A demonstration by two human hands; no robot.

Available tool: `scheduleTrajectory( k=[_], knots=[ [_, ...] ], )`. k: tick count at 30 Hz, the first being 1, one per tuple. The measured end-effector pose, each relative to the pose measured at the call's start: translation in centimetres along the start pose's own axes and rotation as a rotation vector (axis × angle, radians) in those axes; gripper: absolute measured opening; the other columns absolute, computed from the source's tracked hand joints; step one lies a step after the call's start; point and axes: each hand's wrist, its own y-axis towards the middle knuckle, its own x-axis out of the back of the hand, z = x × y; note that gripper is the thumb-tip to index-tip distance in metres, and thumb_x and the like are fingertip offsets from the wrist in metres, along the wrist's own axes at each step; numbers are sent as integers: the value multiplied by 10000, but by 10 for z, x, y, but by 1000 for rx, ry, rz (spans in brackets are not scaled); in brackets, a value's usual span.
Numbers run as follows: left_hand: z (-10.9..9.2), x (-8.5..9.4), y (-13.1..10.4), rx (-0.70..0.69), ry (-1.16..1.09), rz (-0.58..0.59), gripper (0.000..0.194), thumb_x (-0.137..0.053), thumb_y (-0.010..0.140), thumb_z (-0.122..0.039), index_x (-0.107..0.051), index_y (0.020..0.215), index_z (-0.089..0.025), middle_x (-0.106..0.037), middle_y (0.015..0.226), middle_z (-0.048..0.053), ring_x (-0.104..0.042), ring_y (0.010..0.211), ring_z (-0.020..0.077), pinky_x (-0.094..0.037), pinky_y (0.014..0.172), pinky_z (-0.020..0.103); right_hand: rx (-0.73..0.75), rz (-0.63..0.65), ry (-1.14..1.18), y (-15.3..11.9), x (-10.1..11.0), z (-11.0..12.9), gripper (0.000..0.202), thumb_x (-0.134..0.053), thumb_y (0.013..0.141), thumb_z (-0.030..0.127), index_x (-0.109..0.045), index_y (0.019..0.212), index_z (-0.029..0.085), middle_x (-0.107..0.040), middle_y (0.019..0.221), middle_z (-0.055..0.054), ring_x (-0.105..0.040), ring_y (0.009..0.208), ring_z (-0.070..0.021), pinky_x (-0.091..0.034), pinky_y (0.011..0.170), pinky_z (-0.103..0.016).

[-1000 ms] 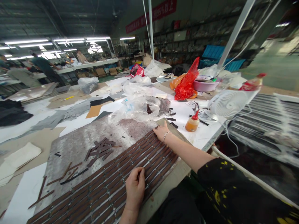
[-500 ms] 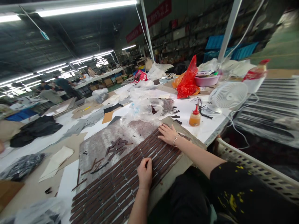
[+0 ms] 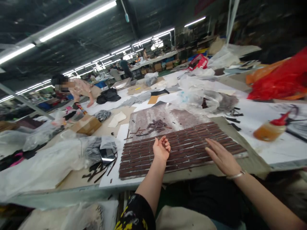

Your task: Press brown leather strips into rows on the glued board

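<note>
A mat of brown strips (image 3: pixel 182 147), narrow rectangular leather-like pieces laid in tight parallel rows, lies flat on a mottled grey-brown board (image 3: pixel 153 116) at the near edge of the tabletop (image 3: pixel 285 150). The left hand (image 3: pixel 161 149) rests on the mat's middle rows with its fingers curled loosely inward, the grip half closed on nothing that can be seen. The right hand (image 3: pixel 222 156) lies flat over the mat's right part, fingers straight and together, palm down, grip apart and holding nothing; a thin bangle (image 3: pixel 236 175) circles its wrist.

Behind the mat, on the bare part of the board, sits a small heap of loose dark strips (image 3: pixel 155 124). Left of the mat a few black offcuts (image 3: pixel 100 171) lie scattered beside a crumpled clear plastic bag (image 3: pixel 48 159), soft and glossy. Right of the mat stands an orange glue bottle (image 3: pixel 271 130) with a red nozzle, tipped on its side, on white paper. Behind the mat on the right a clear bag (image 3: pixel 211 100) holds more dark pieces, and beyond it lies a red plastic bag (image 3: pixel 280 80).

The mat's near edge runs close along the tabletop's front rim; bare board stays open behind the mat. Far behind the mat to the left, another person (image 3: pixel 76 88) leans over the tabletop
</note>
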Motion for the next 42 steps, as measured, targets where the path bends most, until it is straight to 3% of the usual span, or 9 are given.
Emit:
scheduleTrajectory(
  k=[5,8,12,17,21,29,34,38,42],
  knots=[
    [-23,14,-23,-86,-212,-39,371,-404,886,-409,-614,824,-110,-551,755,65,-542,640,96,-476,572,213,110,69,190,-54,-4,49,375,-462,898,379,-510,1262,301,-586,1210,-50,-551,1116,-218,-498,936,-376],
    [-29,20,-43,-144,-298,-86,120,-504,832,-193,-597,827,-118,-583,792,52,-588,710,86,-510,693,221,146,99,269,-58,-9,88,371,-486,892,358,-514,1259,307,-629,1116,-53,-604,1019,-212,-540,861,-359],
    [-18,27,-80,-196,-316,-162,241,-469,730,41,-568,863,-133,-617,840,47,-618,746,77,-517,747,217,231,170,344,-45,-20,137,414,-474,902,353,-469,1312,298,-614,1104,-64,-612,972,-197,-538,843,-341],
    [7,40,-130,-115,-346,-190,280,-446,715,39,-547,913,-131,-637,863,80,-648,736,114,-530,742,246,382,320,364,-49,-39,175,343,-478,898,341,-558,1231,335,-603,1083,-55,-609,967,-188,-540,816,-302],
    [13,53,-153,-84,-394,-230,308,-435,707,33,-534,953,-124,-643,850,95,-668,757,147,-523,782,275,443,405,423,-66,-48,186,245,-461,901,305,-650,1051,347,-636,1004,-32,-633,898,-175,-566,734,-275],
    [15,81,-179,-31,-302,-133,256,-538,736,-55,-551,987,-109,-655,878,111,-667,782,181,-501,731,285,324,296,458,-78,-52,191,142,-524,856,336,-642,932,359,-672,902,-10,-655,829,-223,-585,707,-353],
    [10,100,-189,58,96,-95,286,-702,707,-265,-619,910,-81,-636,741,62,-580,574,88,-430,540,191,306,317,492,-73,-51,190,141,-516,866,320,-650,910,325,-666,876,-18,-649,801,-198,-573,680,-297],
    [-2,109,-189,82,387,-89,274,-754,622,-245,-639,803,-75,-607,646,25,-504,498,48,-358,474,161,321,351,493,-70,-51,190,150,-508,887,280,-655,905,258,-659,849,-29,-638,784,-163,-547,677,-241],
    [-18,109,-178,67,576,-51,250,-725,655,-287,-637,783,-91,-605,630,17,-498,495,54,-358,470,171,277,273,474,-71,-52,178,217,-543,876,267,-619,1077,234,-664,898,-27,-638,798,-143,-538,707,-215]
  ],
)
